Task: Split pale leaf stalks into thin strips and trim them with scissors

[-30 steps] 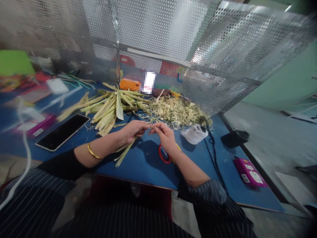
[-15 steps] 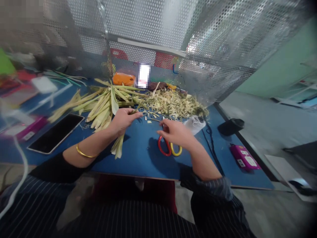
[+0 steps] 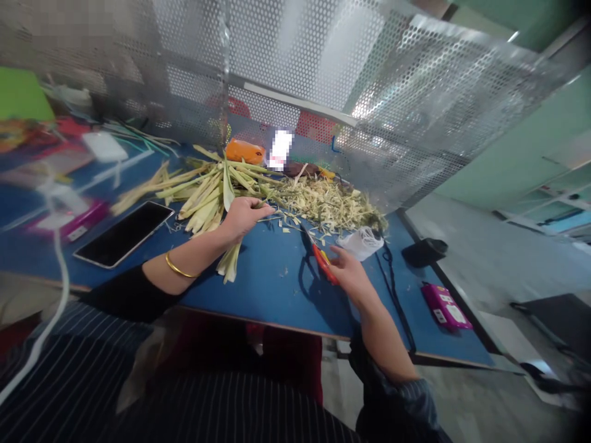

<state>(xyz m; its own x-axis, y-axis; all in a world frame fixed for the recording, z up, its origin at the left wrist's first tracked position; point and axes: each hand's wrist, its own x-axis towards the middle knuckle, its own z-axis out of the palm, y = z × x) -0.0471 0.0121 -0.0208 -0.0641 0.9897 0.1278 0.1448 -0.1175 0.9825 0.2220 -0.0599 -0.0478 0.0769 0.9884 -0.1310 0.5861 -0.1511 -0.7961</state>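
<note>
My left hand [image 3: 244, 216] is closed around a strip of pale dried husk [image 3: 229, 263], whose wide end hangs below the palm toward the table. In my right hand [image 3: 346, 271] are scissors [image 3: 318, 253] with red and yellow handles, the blades pointing up and to the left. Their shadow falls on the blue tabletop [image 3: 272, 289], so they are raised off it. Behind my left hand lies a heap of long pale-green husks [image 3: 205, 200]. Beyond the scissors spreads a pile of small cut pieces [image 3: 330, 202].
A phone [image 3: 124, 235] lies at the left. On the right are a white netted roll [image 3: 362, 243], a black cord [image 3: 392, 289], a black cylinder [image 3: 425, 252] and a purple pack [image 3: 446, 306]. An orange pack [image 3: 244, 151] stands by the perforated metal screen [image 3: 295, 67].
The scissors have turned in my right hand, their blades now showing and the hand lower, farther from my left. My left hand keeps its hold on the husk. The view has shifted slightly.
</note>
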